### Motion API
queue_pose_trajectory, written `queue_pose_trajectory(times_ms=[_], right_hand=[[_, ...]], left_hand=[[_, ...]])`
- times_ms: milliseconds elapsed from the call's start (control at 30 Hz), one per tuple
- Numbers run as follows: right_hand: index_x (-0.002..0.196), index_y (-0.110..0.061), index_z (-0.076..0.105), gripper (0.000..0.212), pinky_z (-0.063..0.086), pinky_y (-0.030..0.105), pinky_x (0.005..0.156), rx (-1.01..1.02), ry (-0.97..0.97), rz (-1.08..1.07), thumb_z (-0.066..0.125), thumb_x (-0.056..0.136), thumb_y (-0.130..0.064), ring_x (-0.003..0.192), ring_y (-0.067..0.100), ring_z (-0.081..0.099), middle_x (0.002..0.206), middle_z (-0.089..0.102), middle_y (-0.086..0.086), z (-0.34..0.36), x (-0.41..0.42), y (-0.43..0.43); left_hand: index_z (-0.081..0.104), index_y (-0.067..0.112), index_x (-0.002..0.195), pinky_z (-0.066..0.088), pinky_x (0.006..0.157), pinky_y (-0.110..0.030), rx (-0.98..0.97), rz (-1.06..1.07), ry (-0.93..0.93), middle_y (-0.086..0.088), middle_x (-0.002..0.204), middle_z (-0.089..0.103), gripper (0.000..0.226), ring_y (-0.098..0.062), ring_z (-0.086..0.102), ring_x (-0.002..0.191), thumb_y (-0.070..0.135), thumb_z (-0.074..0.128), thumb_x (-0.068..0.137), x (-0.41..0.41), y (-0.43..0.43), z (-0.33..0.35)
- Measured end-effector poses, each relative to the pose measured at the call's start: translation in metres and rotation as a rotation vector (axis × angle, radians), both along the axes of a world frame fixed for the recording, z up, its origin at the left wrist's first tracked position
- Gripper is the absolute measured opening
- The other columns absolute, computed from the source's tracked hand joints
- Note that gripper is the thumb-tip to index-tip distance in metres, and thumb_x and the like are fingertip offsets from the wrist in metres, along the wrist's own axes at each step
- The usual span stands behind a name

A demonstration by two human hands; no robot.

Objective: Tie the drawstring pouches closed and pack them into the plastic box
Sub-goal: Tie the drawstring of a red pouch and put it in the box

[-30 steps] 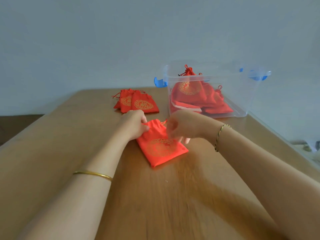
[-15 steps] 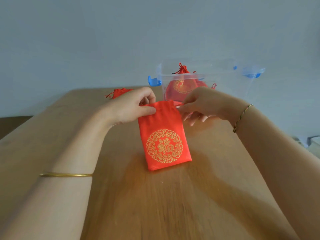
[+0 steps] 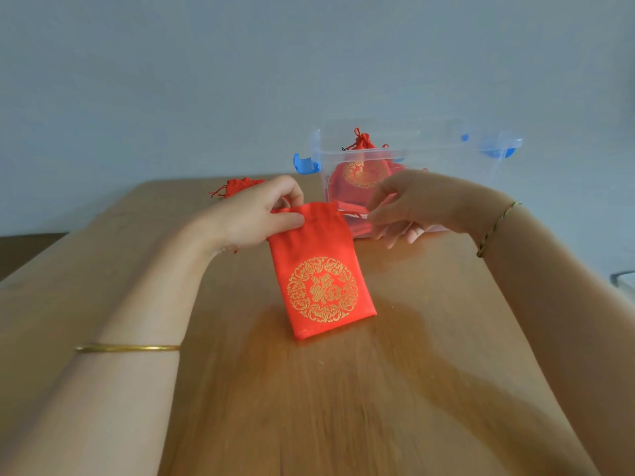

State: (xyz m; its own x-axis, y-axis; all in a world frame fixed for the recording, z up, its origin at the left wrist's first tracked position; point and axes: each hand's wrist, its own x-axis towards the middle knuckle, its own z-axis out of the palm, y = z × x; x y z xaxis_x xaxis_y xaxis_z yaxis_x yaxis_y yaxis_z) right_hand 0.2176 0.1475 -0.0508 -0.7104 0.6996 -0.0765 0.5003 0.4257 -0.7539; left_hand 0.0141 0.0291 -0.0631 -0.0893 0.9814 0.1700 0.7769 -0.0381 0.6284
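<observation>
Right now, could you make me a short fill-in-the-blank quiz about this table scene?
1. The left hand pinches the ____ edge of the pouch, while the right hand pinches its cord.
2. The pouch is ____ with a gold emblem.
3. The clear box holds tied pouches and has ____ latches.

Missing words: top; red; blue.

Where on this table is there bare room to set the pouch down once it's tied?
The table is bare in its near half, between your forearms, in front of the pouch. Also free: left of the left hand, nearer than the spare pouches. Crowded at the far side: the right hand, pinching the drawstring, is just before the plastic box.
</observation>
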Motion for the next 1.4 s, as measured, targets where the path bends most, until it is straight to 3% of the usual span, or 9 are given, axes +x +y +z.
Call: queue_pose_trajectory(times_ms=[133,233,333,467,567,667,933,1233,1400], right_hand=[[0.098,-0.013,0.059,0.009,0.048,0.021,0.050,-0.001,-0.014,0.029,0.057,0.090,-0.015,0.065,0.016,0.068,0.088,0.071,0.011,-0.003,-0.002,-0.001],[0.082,-0.012,0.061,0.011,0.047,0.021,0.050,0.003,-0.018,0.053,0.055,0.091,-0.015,0.065,0.014,0.068,0.083,0.070,0.008,-0.003,-0.002,-0.002],[0.075,-0.011,0.057,0.018,0.046,0.021,0.049,-0.013,0.039,0.023,0.053,0.092,-0.014,0.062,0.015,0.067,0.075,0.068,0.007,-0.001,-0.003,-0.003],[0.075,-0.011,0.055,0.019,0.050,0.024,0.052,-0.084,0.202,-0.023,0.051,0.093,-0.013,0.061,0.018,0.066,0.075,0.066,0.010,0.004,-0.005,-0.006],[0.075,-0.011,0.055,0.020,0.052,0.021,0.048,-0.117,0.250,-0.035,0.049,0.094,-0.014,0.057,0.016,0.067,0.075,0.066,0.011,0.008,-0.004,-0.009],[0.075,-0.010,0.056,0.020,0.052,0.021,0.046,-0.126,0.253,-0.047,0.049,0.094,-0.014,0.057,0.016,0.067,0.078,0.065,0.012,0.011,-0.002,-0.011],[0.093,0.002,0.059,0.019,0.049,0.019,0.042,-0.105,0.242,-0.133,0.046,0.095,-0.012,0.075,0.030,0.068,0.085,0.065,0.019,0.015,0.004,-0.013],[0.074,-0.007,0.054,0.018,0.048,0.021,0.047,0.006,0.126,-0.245,0.046,0.090,-0.006,0.044,0.012,0.064,0.068,0.065,0.011,0.014,0.009,-0.001],[0.062,-0.005,0.049,0.022,0.037,0.014,0.036,0.155,0.004,-0.350,0.039,0.080,0.003,0.051,0.025,0.062,0.063,0.061,0.015,0.010,0.015,0.005]], left_hand=[[0.045,0.027,0.080,0.033,0.042,-0.013,0.010,-0.001,0.029,-0.004,0.082,0.052,0.016,-0.011,0.041,0.064,0.020,0.054,0.091,0.007,-0.001,0.003],[0.044,0.025,0.081,0.028,0.036,-0.007,0.031,-0.005,0.040,-0.006,0.083,0.052,0.016,-0.009,0.039,0.061,0.017,0.053,0.091,0.010,-0.003,0.006],[0.045,0.025,0.082,0.032,0.040,-0.008,0.020,0.014,0.015,-0.002,0.079,0.054,0.014,-0.009,0.044,0.062,0.018,0.053,0.091,0.010,-0.002,0.005],[0.050,0.017,0.098,0.049,0.063,-0.029,-0.057,0.026,-0.140,-0.002,0.077,0.059,0.011,-0.013,0.056,0.065,0.016,0.056,0.090,0.010,-0.001,0.002],[0.053,0.010,0.109,0.048,0.055,-0.022,-0.119,0.046,-0.055,-0.005,0.078,0.058,0.021,-0.014,0.054,0.060,0.015,0.058,0.089,0.010,-0.003,0.002],[0.058,0.009,0.103,0.045,0.048,-0.012,-0.116,0.072,-0.032,-0.002,0.077,0.059,0.015,-0.008,0.053,0.055,0.010,0.058,0.089,0.007,-0.002,0.002],[0.063,0.012,0.076,0.047,0.052,-0.016,0.010,0.222,-0.121,-0.003,0.067,0.061,0.014,0.004,0.052,0.042,0.005,0.059,0.087,-0.006,0.001,-0.001],[0.067,0.003,0.075,0.047,0.067,-0.031,0.072,0.325,-0.022,-0.006,0.065,0.061,0.012,-0.011,0.054,0.053,0.008,0.063,0.084,-0.012,-0.001,-0.002],[0.058,0.009,0.068,0.040,0.056,-0.024,0.058,0.410,0.052,-0.002,0.065,0.058,0.027,-0.014,0.051,0.056,0.014,0.049,0.093,-0.018,-0.003,-0.002]])
